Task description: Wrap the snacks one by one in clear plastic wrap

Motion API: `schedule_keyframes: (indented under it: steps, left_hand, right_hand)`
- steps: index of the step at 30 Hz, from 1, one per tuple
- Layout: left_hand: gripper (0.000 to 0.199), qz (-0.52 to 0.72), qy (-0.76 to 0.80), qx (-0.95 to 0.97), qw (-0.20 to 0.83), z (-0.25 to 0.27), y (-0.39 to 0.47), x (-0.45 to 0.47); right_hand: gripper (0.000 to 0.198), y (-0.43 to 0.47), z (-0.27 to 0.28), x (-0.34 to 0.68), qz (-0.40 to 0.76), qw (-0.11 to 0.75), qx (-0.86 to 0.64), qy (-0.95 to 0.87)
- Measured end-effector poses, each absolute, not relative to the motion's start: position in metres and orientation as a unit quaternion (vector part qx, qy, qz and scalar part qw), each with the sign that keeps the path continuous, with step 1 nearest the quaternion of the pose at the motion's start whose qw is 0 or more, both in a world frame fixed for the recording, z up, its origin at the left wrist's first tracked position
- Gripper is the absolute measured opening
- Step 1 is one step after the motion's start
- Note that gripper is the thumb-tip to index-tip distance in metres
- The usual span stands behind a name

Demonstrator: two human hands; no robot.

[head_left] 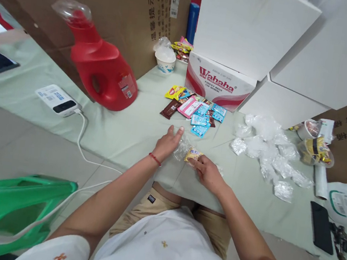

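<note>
In the head view my right hand point(208, 172) is closed on a small yellow snack packet point(193, 154) near the table's front edge. To its left, my left hand point(167, 143), wearing a red wrist cord, has its thumb and fingers around the edge of a clear plastic bag point(183, 148). The packet's left end touches the bag or lies at its mouth; I cannot tell which. Beyond my hands is a pile of snack packets: a yellow one point(174, 92), a dark brown one point(170, 108), a pink one point(189, 107) and several blue ones point(200, 129).
Many crumpled clear bags point(264, 145) lie on the right. A red detergent bottle point(104, 71) and a white device point(58, 100) with a cable stand left. A Wahaba-style carton point(219, 82) and a paper cup point(165, 61) are behind; a black phone point(321, 227) is at right.
</note>
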State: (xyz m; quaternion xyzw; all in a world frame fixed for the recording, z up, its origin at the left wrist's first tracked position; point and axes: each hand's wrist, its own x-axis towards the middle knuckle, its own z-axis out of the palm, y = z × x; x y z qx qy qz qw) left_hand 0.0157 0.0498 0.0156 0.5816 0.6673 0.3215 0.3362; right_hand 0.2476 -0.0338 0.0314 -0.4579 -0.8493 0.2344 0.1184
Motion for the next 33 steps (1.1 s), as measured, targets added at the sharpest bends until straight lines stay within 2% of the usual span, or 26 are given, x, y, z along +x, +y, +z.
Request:
schedule_keyframes:
  steps: [2,5,9,12,15,20,23,26,27,30,31,33]
  left_hand:
    - [0.057,0.254,0.673,0.587,0.37,0.022,0.057,0.022]
    - [0.046,0.202,0.635,0.611,0.428,0.027,0.06,0.017]
    - [0.045,0.228,0.596,0.619,0.458,0.035,0.051,0.0]
    - [0.033,0.279,0.575,0.611,0.467,0.044,0.039,0.008]
    - [0.022,0.271,0.545,0.631,0.48,0.051,0.028,0.037]
    - [0.029,0.251,0.544,0.708,0.375,0.04,0.013,0.076]
    - [0.03,0.239,0.535,0.752,0.303,0.028,0.005,0.076]
    - [0.025,0.241,0.552,0.762,0.237,0.021,0.0,0.071]
    - [0.028,0.246,0.571,0.751,0.222,0.019,-0.001,0.07]
    - [0.072,0.24,0.653,0.686,0.214,0.018,-0.001,0.069]
    - [0.079,0.227,0.674,0.667,0.223,0.018,-0.001,0.069]
    - [0.069,0.201,0.689,0.652,0.245,0.02,-0.001,0.07]
  right_hand:
    - [0.047,-0.034,0.033,0.247,0.243,0.12,-0.462,-0.845]
    - [0.046,-0.034,0.032,0.248,0.26,0.132,-0.465,-0.836]
    - [0.045,-0.032,0.032,0.25,0.28,0.153,-0.456,-0.831]
    - [0.045,-0.03,0.032,0.249,0.279,0.151,-0.455,-0.832]
    - [0.042,-0.031,0.031,0.244,0.269,0.149,-0.457,-0.835]
    - [0.036,-0.043,0.039,0.251,0.278,0.184,-0.439,-0.834]
    - [0.036,-0.05,0.05,0.275,0.331,0.254,-0.417,-0.808]
    - [0.035,-0.047,0.052,0.3,0.263,0.335,-0.573,-0.7]
    - [0.035,-0.044,0.05,0.305,0.225,0.327,-0.633,-0.664]
    - [0.04,-0.038,0.036,0.308,0.183,0.214,-0.719,-0.635]
    - [0.036,-0.038,0.032,0.306,0.192,0.179,-0.722,-0.641]
    - [0.023,-0.037,0.028,0.302,0.212,0.147,-0.713,-0.651]
